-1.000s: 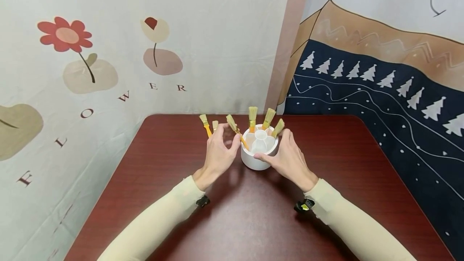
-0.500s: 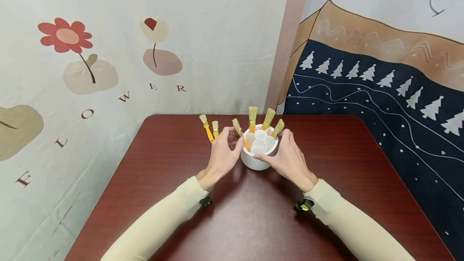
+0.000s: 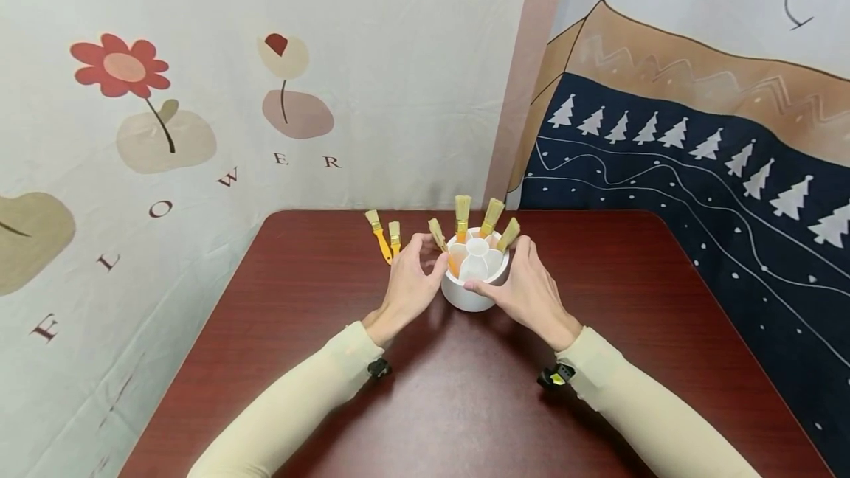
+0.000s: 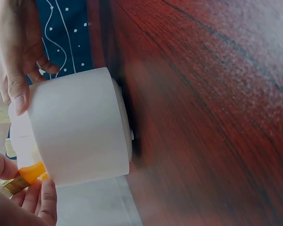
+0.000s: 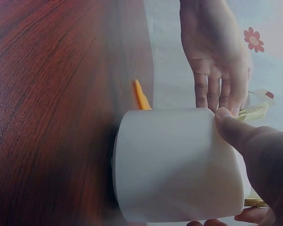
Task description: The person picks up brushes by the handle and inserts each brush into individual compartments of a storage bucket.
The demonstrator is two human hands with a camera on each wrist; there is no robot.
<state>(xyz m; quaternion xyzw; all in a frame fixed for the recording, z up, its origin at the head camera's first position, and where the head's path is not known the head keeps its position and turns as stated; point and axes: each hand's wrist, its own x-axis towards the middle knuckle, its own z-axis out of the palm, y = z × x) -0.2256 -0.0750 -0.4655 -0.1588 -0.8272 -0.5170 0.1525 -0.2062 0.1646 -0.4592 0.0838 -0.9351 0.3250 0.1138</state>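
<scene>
A white round brush holder (image 3: 468, 296) with petal-shaped compartments stands upright on the table. My left hand (image 3: 412, 285) pinches a flat paintbrush (image 3: 436, 231) at the holder's left side, its bristles up and tilted outward. In the left wrist view the orange handle (image 4: 32, 172) sits between thumb and fingers at the rim. My right hand (image 3: 534, 293) grips the holder from the right, thumb on the near rim; its other fingers are partly hidden behind. Three more brushes, left (image 3: 462, 214), middle (image 3: 492, 217) and right (image 3: 509, 233), stand in the back and right compartments.
Two loose paintbrushes, the longer (image 3: 378, 234) and the shorter (image 3: 395, 234), lie left of my left hand near the far edge of the dark red table (image 3: 438, 404). Printed cloths hang behind the table, a flower one (image 3: 398, 80) and a tree one (image 3: 637, 190).
My left hand has moved slightly right and down, lowering the paintbrush farther into a left compartment. The loose brushes are less covered by the hand. My right hand and the holder have stayed put.
</scene>
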